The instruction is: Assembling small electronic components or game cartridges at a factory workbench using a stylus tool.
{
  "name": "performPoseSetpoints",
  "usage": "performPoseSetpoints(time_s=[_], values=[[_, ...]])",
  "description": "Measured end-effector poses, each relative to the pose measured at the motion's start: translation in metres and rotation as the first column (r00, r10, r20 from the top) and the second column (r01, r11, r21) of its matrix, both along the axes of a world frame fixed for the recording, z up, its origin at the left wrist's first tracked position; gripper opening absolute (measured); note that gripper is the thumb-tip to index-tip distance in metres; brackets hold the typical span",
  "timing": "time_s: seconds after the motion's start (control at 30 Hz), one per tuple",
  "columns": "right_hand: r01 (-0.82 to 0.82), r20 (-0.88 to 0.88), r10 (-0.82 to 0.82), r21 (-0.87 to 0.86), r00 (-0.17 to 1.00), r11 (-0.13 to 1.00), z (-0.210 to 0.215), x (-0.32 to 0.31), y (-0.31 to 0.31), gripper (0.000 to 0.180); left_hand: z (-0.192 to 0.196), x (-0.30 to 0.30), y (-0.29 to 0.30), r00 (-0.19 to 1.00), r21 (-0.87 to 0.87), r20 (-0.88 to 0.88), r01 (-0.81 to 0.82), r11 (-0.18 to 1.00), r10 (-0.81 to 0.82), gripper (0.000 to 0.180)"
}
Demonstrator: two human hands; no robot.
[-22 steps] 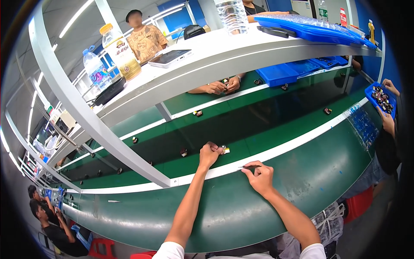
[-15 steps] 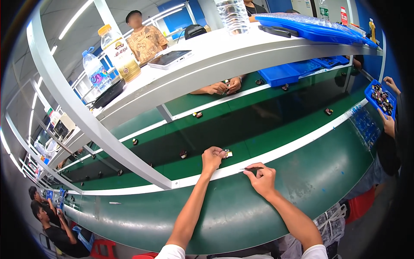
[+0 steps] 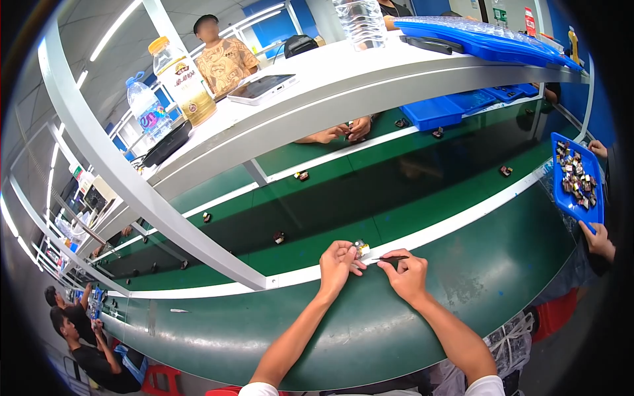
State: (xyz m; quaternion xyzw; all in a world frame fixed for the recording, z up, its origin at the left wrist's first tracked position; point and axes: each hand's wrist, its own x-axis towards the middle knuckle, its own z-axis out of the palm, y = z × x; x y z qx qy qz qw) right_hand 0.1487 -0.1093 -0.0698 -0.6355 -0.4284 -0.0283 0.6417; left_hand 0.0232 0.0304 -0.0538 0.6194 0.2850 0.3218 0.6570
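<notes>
My left hand [image 3: 338, 265] is closed on a small component [image 3: 362, 248] with white, yellow and dark parts, pinched between thumb and fingers above the white rail [image 3: 310, 272]. Close beside it, my right hand [image 3: 409, 278] grips a pair of slim black tweezers [image 3: 392, 258]. The tips point left toward the component; whether they touch it cannot be made out. Beyond the rail, a similar small dark component [image 3: 279, 237] lies on the green conveyor belt [image 3: 330, 228].
A grey shelf [image 3: 264, 109] with bottles crosses above the belt, its post [image 3: 165, 204] slanting down on the left. At right, another person's hands hold a blue tray [image 3: 576, 181] of components. Across the belt another person's hands [image 3: 347, 131] work. A thin pale tool [image 3: 178, 310] lies on the green worktop [image 3: 231, 336].
My left hand has drawn back from the belt toward my right hand, bringing the component near the tweezers. At right, the blue tray has moved closer and tilted to show its contents.
</notes>
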Motion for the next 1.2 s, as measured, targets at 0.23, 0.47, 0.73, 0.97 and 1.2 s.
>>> performPoseSetpoints(time_s=[0.23,0.47,0.73,0.97,1.2], values=[[-0.004,0.028,0.004,-0.004,1.000,1.000,-0.004,0.002,0.000,0.017,-0.014,-0.007,-0.015,0.995,0.074,0.043,-0.096,0.993,0.093,0.018],[-0.008,0.005,0.009,-0.046,1.000,0.999,-0.005,0.002,-0.004,0.014,-0.020,-0.008,-0.015,0.996,0.062,0.037,-0.083,0.995,0.081,0.018],[-0.014,0.034,0.015,-0.018,0.999,1.000,-0.007,0.004,0.001,0.015,-0.020,-0.010,-0.013,0.993,0.060,0.039,-0.114,0.992,0.112,0.019],[-0.001,0.039,0.001,0.002,0.999,1.000,-0.007,0.005,0.000,0.017,-0.022,-0.007,-0.015,0.989,0.033,0.070,-0.130,0.991,0.127,0.020],[-0.010,0.041,0.010,-0.011,0.999,1.000,-0.007,0.000,0.003,0.016,-0.020,-0.012,-0.013,0.987,0.047,0.069,-0.147,0.988,0.143,0.018]])
